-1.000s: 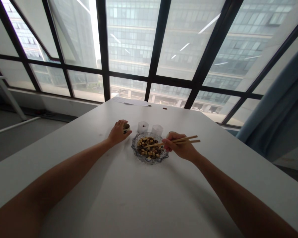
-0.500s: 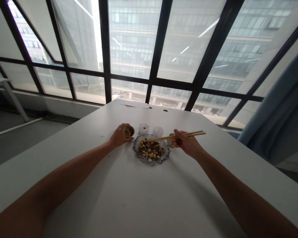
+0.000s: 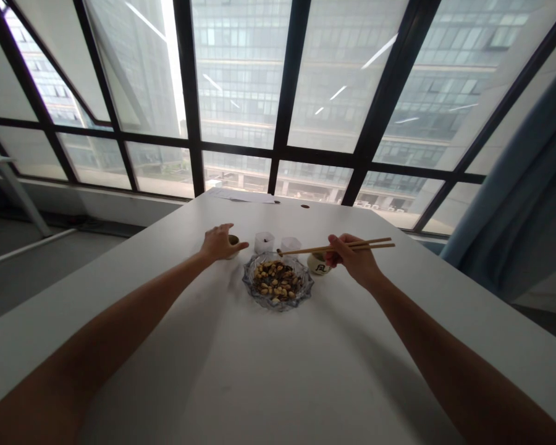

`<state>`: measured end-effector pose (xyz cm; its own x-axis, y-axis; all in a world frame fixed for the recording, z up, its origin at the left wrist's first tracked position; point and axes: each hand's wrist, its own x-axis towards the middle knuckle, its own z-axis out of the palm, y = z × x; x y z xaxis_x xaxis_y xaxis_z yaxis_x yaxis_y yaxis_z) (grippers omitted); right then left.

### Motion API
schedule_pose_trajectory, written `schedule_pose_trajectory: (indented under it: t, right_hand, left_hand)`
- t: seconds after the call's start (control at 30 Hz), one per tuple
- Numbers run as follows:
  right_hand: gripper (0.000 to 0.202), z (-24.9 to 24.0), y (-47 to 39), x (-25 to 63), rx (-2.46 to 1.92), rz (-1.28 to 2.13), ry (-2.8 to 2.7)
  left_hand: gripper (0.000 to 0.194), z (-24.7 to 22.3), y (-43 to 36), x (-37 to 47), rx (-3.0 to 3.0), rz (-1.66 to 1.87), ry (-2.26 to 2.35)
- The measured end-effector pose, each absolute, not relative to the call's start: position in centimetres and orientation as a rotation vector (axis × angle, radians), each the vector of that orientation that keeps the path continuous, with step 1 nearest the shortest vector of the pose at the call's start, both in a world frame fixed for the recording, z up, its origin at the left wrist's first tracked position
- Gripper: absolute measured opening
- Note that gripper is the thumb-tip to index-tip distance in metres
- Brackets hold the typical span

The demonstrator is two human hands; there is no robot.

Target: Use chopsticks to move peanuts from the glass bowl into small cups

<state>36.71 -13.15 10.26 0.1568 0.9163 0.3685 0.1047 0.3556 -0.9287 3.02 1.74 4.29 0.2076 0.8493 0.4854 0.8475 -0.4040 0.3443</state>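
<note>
Right grip (image 3: 339,246) clasps tan wooden chopsticks (image 3: 306,250), seemingly for reach over the scalloped clear-glass bowl (image 3: 278,305) to its left; left grip (image 3: 217,242), loosely spread, apparently steadies a round pale cup (image 3: 233,240) alongside.

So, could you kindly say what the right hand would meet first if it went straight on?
The right hand would likely first meet the dark-marked cup just ahead, though height is unclear.
</note>
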Motion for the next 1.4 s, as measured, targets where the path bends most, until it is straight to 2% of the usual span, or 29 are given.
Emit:
schedule_pose_trajectory:
  t: [0.1,0.27,0.53,0.77,0.97,1.13,1.4]
  right_hand:
    - [0.054,9.7,-12.2,37.7,-1.074,0.852,-1.142]
    - [0.048,9.3,-11.5,38.6,-1.097,0.902,-1.008]
    - [0.044,9.1,-13.9,35.1,-1.021,0.311,-1.281]
    - [0.042,8.4,-12.3,32.6,-1.133,0.082,-1.636]
    - [0.049,8.6,-10.4,32.1,-1.119,0.245,-1.606]
    - [0.061,10.4,-12.3,33.3,-1.098,0.421,-1.415]
    - [0.063,10.3,-13.9,34.0,-1.226,0.505,-1.66]
  left_hand:
    - [0.074,5.9,2.3,6.1,2.608,0.969,1.574]
    - [0.077,7.1,3.3,10.3,2.531,0.64,1.503]
    - [0.081,7.0,2.9,10.0,2.829,0.793,1.115]
    - [0.075,7.2,2.3,9.9,2.85,0.899,0.993]
    - [0.074,7.3,2.2,9.8,2.819,0.923,1.006]
    - [0.072,6.9,2.8,9.7,2.711,0.814,1.262]
    - [0.072,6.5,3.3,9.2,2.674,0.649,1.392]
